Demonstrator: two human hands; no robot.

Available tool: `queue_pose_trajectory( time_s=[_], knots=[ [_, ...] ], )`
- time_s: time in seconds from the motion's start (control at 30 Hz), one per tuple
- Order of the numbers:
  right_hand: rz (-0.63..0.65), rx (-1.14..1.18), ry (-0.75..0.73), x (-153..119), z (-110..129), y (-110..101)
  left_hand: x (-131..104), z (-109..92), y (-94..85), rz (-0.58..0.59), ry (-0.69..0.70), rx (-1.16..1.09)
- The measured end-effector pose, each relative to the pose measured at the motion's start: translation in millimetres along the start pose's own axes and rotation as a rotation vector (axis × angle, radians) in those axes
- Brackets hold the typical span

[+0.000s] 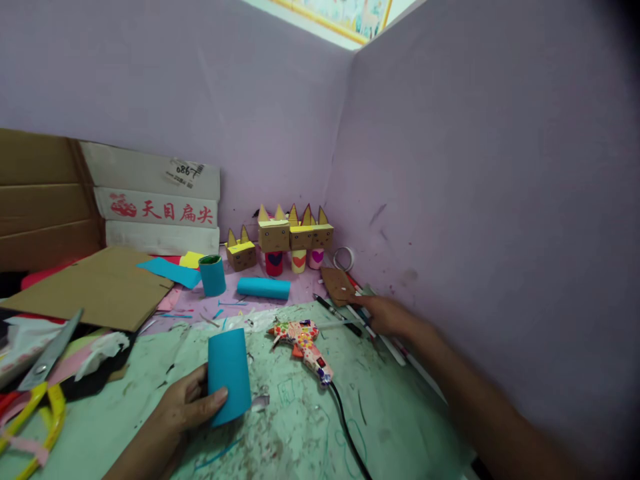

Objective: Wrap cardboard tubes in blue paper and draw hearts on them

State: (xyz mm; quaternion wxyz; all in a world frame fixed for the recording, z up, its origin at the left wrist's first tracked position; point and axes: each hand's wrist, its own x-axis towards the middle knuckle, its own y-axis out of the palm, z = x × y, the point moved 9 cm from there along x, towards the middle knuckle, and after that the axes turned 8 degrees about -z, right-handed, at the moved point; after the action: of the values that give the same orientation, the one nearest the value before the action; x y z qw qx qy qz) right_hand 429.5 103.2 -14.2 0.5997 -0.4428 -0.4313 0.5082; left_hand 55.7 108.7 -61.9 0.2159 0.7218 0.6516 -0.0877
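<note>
My left hand (193, 403) grips a curved piece of blue paper (229, 377), thumb across its front and the other fingers behind it. Over on the right, my right hand (383, 316) reaches among pens and white sticks by the wall. Its fingertips are at the edge of a small brown cardboard piece (336, 285); blur hides whether they pinch anything. Between the hands lies a flower-patterned glue gun (306, 343) with a clear glue stick out of its back. A black pen (330, 310) rests just beyond it.
Cardboard cat heads, one loose (241, 256) and several on paper tubes, stand near the corner. A blue-wrapped tube (213, 276), a blue roll (263, 289) and a tape roll (343, 259) are nearby. Left lie yellow-handled scissors (43, 393) and cardboard sheets (95, 283). A black cord (345, 427) runs forward.
</note>
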Motion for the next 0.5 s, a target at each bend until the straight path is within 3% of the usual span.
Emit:
queue_pose_trajectory(
  time_s=[0.3,0.5],
  knots=[
    [0.044,-0.091,-0.051,6,4,-7,-5,-5,5.8,0.079,0.036,-0.020],
    [0.090,-0.101,-0.139,8,8,-19,-10,-3,8.4,0.133,-0.012,-0.010]
  ],
)
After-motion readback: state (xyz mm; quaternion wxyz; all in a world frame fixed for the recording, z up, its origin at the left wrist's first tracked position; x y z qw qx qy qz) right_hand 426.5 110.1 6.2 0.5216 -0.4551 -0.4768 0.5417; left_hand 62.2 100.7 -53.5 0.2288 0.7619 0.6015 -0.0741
